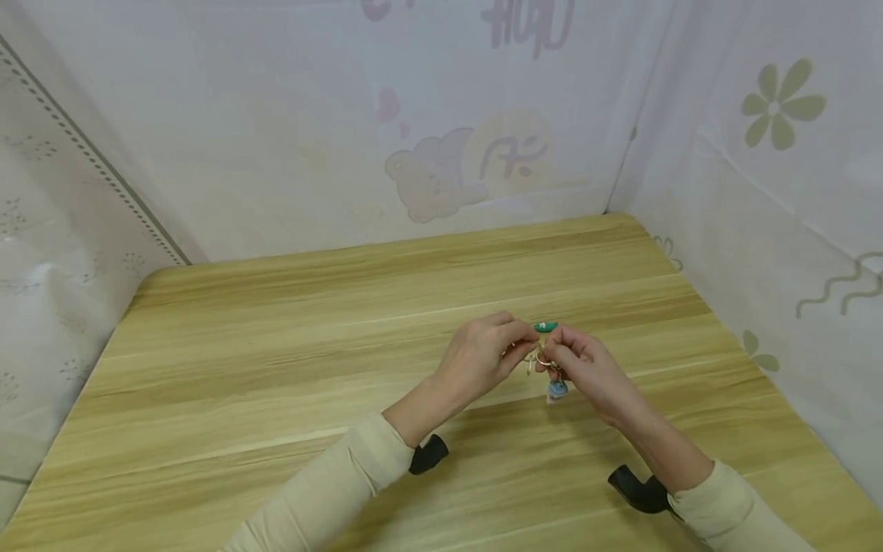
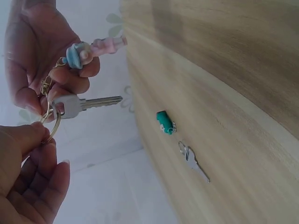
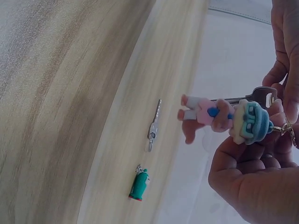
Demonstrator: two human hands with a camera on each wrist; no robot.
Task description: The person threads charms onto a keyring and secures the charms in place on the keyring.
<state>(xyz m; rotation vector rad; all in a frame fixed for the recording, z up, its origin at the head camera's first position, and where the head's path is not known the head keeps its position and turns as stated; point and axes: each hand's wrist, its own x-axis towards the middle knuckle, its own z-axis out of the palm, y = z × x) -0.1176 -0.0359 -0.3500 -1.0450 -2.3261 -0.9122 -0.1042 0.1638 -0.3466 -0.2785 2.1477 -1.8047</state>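
Above the table, my left hand (image 1: 483,349) and right hand (image 1: 589,368) meet at a gold key ring (image 2: 57,127). Left thumb and finger pinch one side of the ring; the right fingertips pinch it close by. A silver key (image 2: 70,106) hangs on the ring, its blade pointing at the table. From a gold chain on the same ring dangles a small figurine (image 3: 210,112) with a blue cap and pink body, by the right fingers. Whether the ring is spread apart cannot be made out.
On the wooden table (image 1: 276,368) lie a small green figurine charm (image 3: 139,184) with a short chain and a second silver key (image 3: 153,129) with a small ring. Patterned pale cloth (image 1: 276,138) hangs around the table. Black mounts (image 1: 641,491) sit under both wrists.
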